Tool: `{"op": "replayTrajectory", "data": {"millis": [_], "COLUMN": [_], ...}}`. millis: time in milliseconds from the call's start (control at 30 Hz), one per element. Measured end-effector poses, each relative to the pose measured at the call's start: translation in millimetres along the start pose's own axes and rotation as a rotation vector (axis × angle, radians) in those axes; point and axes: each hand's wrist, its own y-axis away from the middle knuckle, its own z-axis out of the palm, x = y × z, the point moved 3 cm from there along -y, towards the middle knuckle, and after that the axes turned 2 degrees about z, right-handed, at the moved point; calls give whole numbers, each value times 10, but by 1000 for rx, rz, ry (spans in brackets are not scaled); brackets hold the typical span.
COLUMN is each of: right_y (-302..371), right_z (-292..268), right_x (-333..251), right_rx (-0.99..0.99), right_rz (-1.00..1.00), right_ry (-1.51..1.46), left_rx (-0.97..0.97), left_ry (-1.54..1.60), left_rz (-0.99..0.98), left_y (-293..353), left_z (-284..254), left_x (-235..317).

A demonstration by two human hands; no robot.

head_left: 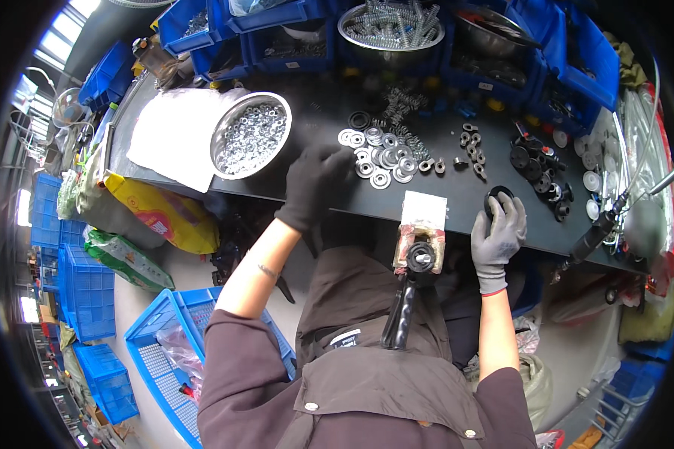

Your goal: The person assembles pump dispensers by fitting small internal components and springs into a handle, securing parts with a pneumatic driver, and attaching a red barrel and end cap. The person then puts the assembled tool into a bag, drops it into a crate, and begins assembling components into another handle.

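Left hand (316, 183): dark-gloved, beside a pile of metal washers (386, 159); fingers bent, whether gripping anything cannot be told.
Right hand (499, 233): grey-gloved, fingers curled closely around a black ring (493, 202).
Black ring: near the front edge of the dark desk (314, 93), right of a black-handled tool (401, 314).
Far left: steel bowl (287, 150) of small metal parts.

Desk (457, 191): nuts (251, 142) in bowl (288, 129) at left, washers (388, 159) mid, loose springs (404, 103) just behind, small fittings (473, 150) right of washers, lever fixture (420, 256) at front edge, bins (494, 93) along back
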Motion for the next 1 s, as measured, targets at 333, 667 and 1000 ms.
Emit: {"op": "replayTrajectory", "data": {"millis": [333,667,1000], "right_y": [17,13,-159], "right_z": [-41,-112,-661], "right_x": [16,84,-312], "right_rx": [50,-35,-167], "right_rz": [-1,61,134], "right_ry": [-25,-158,-620], "left_rx": [-187,-102,-312], "left_ry": [243,559,392], "left_rz": [-170,-243,4], "left_y": [250,57,450], "left_z": [59,-374,42], "left_x": [-145,558,1281]}}
